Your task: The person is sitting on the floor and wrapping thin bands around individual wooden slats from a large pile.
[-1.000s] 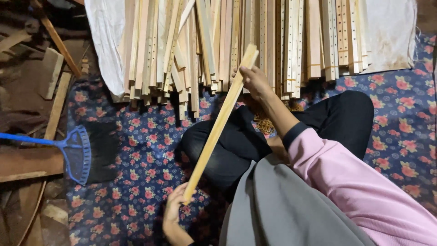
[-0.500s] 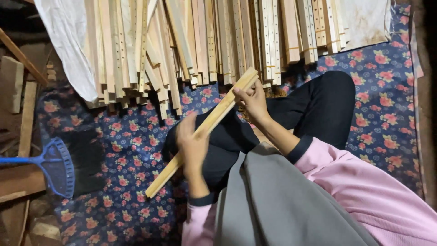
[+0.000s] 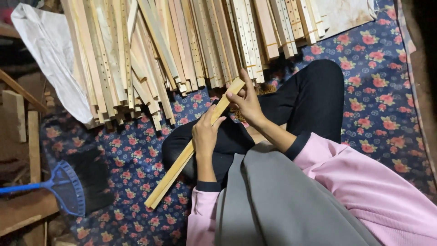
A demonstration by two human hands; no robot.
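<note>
While the person sits on the ground, a dark blue floor cloth (image 3: 378,91) with red and pink flowers covers most of the frame from the lower left to the right edge. Across the top of the frame lies a big pile of wooden slats (image 3: 182,50), pale and long, many of them with rows of small holes, and their cut ends point down toward the person. In the lower right of the frame I see a pink sleeve (image 3: 364,182) and a grey cloth (image 3: 277,200) on the body, and above them black trousers (image 3: 314,100) with one knee bent near the centre right. A white sheet (image 3: 50,54) hangs at the upper left, beside the pile. At the lower left is a blue broom (image 3: 63,187) with dark bristles, and its handle goes out of the left edge. Some wooden planks (image 3: 18,114) lie on the left edge, off the cloth. One single wooden strip (image 3: 182,159) runs slanted from the lower left centre up to the centre of the frame, over the lap, apart from the pile. The left hand (image 3: 205,134) is closed around the middle of this strip, with the fingers wrapped over it. The right hand (image 3: 246,102) grips the upper end of the same strip, the thumb is on its top face and the fingers curl under.
</note>
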